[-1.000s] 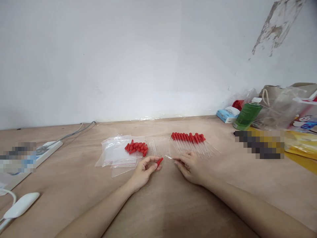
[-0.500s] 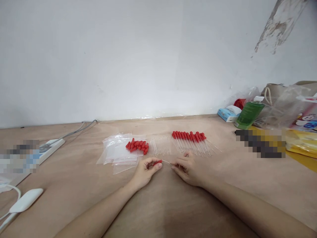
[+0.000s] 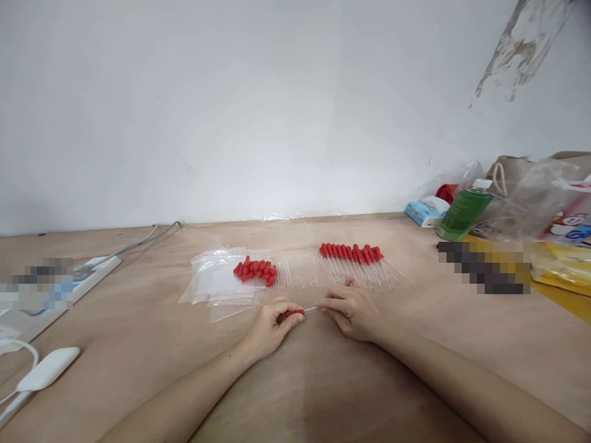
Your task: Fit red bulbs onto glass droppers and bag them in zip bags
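Observation:
Between thumb and fingers, my left hand [image 3: 272, 325] pinches a red rubber dropper bulb [image 3: 294, 313]. A thin clear dropper tube [image 3: 311, 309] runs from the bulb's open end to my right hand [image 3: 349, 311], whose thumb and fingers are closed on its other end. How deep the tube sits in the bulb I cannot tell. Beyond my left hand, a heap of loose red bulbs [image 3: 255, 271] lies on clear zip bags [image 3: 215, 284]. Bare clear tubes [image 3: 297, 271] lie beside them. Behind my right hand is a row of droppers with red bulbs fitted [image 3: 351, 253].
A power strip [image 3: 99, 277] with cables and a white plug-like piece [image 3: 48, 369] lie at the left. At the right stand a green bottle [image 3: 465, 210], a blue tissue pack [image 3: 425, 212] and plastic bags [image 3: 521, 191]. A wall closes off the back.
The bulb in my left hand has tilted to lie more level and moved slightly toward me. The tube has turned with it, and my right hand has shifted a little left.

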Demonstrator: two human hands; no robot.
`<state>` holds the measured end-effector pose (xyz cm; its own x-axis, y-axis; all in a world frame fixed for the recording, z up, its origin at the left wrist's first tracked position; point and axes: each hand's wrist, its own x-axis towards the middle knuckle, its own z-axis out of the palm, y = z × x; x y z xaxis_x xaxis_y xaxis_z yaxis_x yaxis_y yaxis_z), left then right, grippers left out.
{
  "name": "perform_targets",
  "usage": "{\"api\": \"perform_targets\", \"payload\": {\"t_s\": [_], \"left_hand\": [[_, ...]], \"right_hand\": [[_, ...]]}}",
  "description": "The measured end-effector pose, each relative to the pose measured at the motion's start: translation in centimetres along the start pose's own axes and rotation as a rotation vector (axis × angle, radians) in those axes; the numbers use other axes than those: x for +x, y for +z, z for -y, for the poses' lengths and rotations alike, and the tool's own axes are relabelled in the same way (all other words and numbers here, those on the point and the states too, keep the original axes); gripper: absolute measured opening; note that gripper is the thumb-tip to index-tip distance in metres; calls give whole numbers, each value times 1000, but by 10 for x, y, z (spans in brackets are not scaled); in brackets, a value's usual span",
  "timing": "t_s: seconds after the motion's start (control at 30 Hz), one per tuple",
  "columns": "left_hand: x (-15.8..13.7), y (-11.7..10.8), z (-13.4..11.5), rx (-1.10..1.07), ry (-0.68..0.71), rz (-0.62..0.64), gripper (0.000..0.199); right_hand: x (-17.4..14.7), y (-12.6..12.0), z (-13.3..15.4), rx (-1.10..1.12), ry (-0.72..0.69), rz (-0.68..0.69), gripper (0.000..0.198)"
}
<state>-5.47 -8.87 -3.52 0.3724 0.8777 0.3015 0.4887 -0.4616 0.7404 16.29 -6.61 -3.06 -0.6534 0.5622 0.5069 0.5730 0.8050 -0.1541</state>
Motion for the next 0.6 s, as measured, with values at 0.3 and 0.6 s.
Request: {"api": "perform_targets", "payload": {"t_s": [0.3,0.6], "left_hand": [[-3,-1,-7,88,92,47,19],[-2,-4,-6,138,193,90,20]], "right_hand": [[-1,-2,15,43,47,79,25],[5,-8,24,134,140,246,29]]}}
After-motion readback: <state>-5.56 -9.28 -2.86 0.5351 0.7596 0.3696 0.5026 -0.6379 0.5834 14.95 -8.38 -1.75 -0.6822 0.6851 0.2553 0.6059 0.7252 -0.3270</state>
